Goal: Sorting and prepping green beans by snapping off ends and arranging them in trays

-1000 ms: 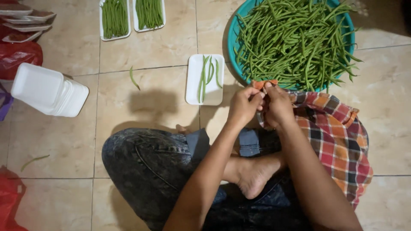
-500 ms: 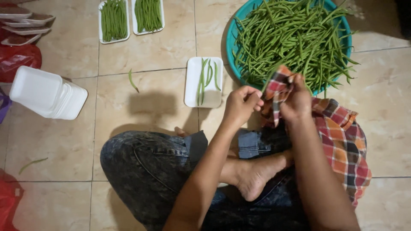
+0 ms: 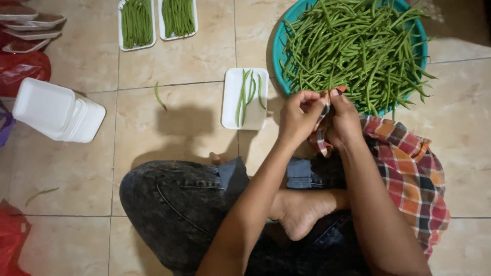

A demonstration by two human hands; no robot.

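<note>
I sit cross-legged on a tiled floor. My left hand [image 3: 299, 115] and my right hand [image 3: 343, 118] are close together, both pinching the upper edge of a red, orange and white checked cloth [image 3: 409, 174] that drapes over my right leg. Just beyond my hands stands a teal basin [image 3: 279, 48] heaped with green beans [image 3: 358, 46]. To the left of my hands lies a small white foam tray [image 3: 244, 112] with a few beans on it.
Two white trays filled with beans [image 3: 157, 20] lie at the far edge. A stack of white foam trays [image 3: 59, 110] sits at left, beside red plastic bags [image 3: 20, 69]. Loose single beans [image 3: 160, 96] lie on the tiles.
My hands have lifted the cloth's edge and drawn it between them; the right hand shifted right then back toward the left hand.
</note>
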